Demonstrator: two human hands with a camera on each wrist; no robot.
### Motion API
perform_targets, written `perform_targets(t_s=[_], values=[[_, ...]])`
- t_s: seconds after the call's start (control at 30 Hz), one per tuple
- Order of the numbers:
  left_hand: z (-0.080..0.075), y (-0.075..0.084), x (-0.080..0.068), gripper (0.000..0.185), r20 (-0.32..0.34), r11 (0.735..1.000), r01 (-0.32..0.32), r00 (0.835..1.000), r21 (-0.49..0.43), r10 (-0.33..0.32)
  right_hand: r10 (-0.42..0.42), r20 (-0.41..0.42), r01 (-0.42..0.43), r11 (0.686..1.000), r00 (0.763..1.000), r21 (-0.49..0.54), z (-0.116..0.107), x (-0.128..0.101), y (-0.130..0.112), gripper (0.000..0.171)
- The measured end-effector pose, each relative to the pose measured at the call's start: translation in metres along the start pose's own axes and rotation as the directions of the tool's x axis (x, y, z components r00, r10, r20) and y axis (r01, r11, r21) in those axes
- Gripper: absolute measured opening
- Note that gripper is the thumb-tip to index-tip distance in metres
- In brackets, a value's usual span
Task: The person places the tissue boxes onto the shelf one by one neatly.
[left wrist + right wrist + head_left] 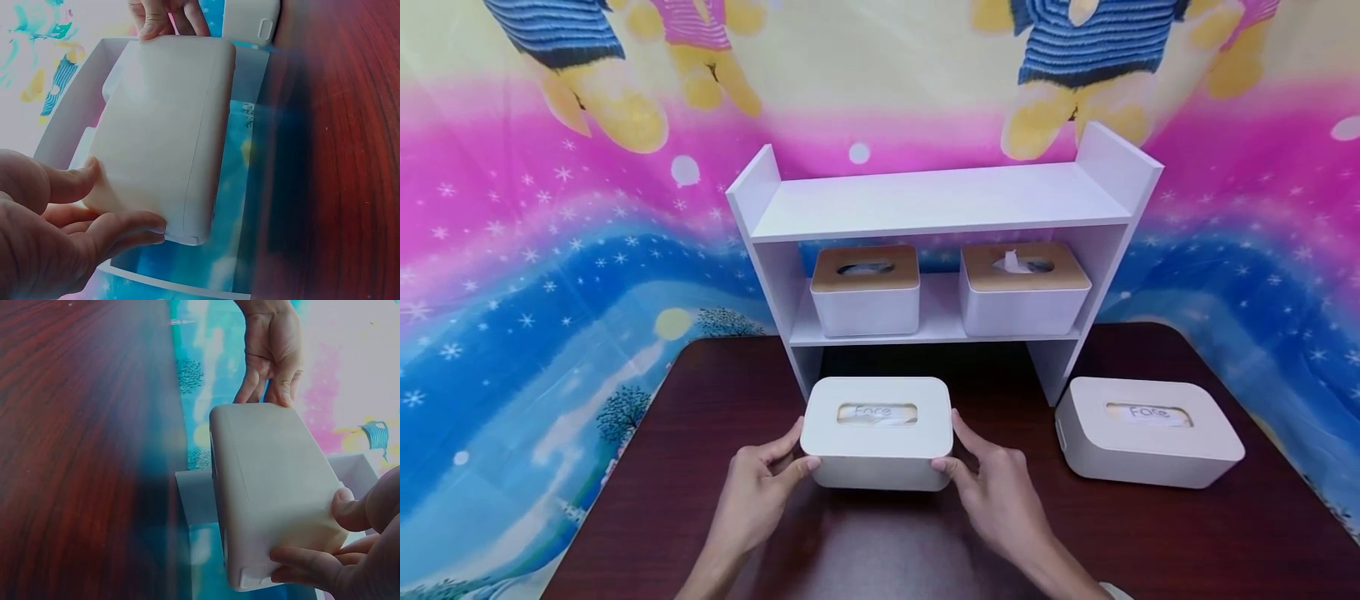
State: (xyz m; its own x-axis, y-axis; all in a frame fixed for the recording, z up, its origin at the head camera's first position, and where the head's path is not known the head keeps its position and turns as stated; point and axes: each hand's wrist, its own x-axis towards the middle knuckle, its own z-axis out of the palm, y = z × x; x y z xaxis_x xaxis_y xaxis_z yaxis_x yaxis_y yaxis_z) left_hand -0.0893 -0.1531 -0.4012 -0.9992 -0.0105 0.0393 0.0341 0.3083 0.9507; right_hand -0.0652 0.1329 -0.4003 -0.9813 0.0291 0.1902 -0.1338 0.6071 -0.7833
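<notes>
While fingers of the left hand (756, 493) and right hand (998, 493) grip its opposite ends, the white tissue box (876, 437) appears raised over the desk (880, 554), between the side edges, nearer the left. Judged light, stiff, somewhat slippery; best held by both end walls.

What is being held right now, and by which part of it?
The front cream tissue box: the left hand grips its left end, the right hand its right end, thumbs at the near corners.
</notes>
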Motion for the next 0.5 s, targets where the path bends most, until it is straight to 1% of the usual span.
perform_targets(t_s=[0.2,0.4,0.5], values=[[-0.002,0.008,0.0,0.057,-0.014,1.0,0.018,1.0,0.011,-0.018,-0.031,-0.007,0.031,1.0,0.999,-0.002,-0.004,0.003,-0.003,0.069],[-0.005,0.015,0.001,0.056,-0.017,1.0,-0.001,1.0,0.023,0.001,-0.064,-0.015,0.063,0.998,0.998,-0.017,-0.009,0.006,-0.007,0.068],[-0.008,0.019,0.001,0.057,-0.022,1.0,0.003,1.0,0.024,-0.003,-0.071,-0.012,0.071,0.997,0.997,-0.01,-0.011,0.006,-0.009,0.068]])
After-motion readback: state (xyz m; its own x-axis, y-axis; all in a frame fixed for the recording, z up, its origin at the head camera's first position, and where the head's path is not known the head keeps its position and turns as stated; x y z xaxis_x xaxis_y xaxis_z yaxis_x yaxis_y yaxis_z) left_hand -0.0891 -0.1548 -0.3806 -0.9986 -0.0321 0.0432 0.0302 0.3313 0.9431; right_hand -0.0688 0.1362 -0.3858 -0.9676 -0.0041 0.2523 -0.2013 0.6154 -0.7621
